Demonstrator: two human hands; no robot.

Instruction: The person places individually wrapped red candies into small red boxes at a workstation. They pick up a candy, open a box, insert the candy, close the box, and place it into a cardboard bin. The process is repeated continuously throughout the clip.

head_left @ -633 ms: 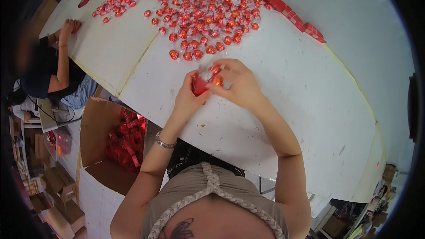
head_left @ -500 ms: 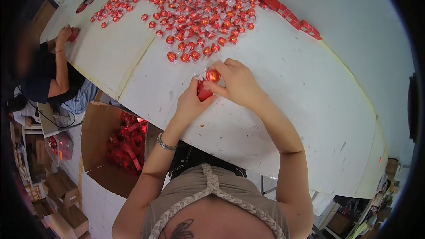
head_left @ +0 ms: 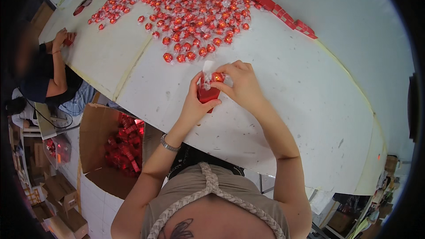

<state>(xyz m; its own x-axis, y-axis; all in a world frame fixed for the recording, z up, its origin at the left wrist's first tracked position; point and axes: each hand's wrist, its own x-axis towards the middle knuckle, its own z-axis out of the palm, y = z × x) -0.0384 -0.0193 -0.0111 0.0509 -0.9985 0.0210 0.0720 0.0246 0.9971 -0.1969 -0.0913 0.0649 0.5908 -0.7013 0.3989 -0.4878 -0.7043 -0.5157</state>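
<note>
Over the white table, my left hand (head_left: 195,98) grips a small red box (head_left: 210,94) by its sides. A white flap (head_left: 209,66) stands up at the box's far end. Between the thumb and fingers of my right hand (head_left: 240,82) is a red-wrapped candy (head_left: 217,77) with clear twisted wrapper ends. It sits right at the box's upper end; whether any of it is inside I cannot tell. Beyond my hands spreads a big pile of the same wrapped candies (head_left: 190,17), its nearest ones a short way off.
Red folded boxes (head_left: 283,15) lie in a row along the table's far right edge. A large cardboard carton (head_left: 95,146) with many red boxes stands below the table at left. A co-worker (head_left: 55,71) sits at the left, handling something red.
The red box has tipped so more of its red side and the white flap show. My right hand and the candy have shifted slightly right.
</note>
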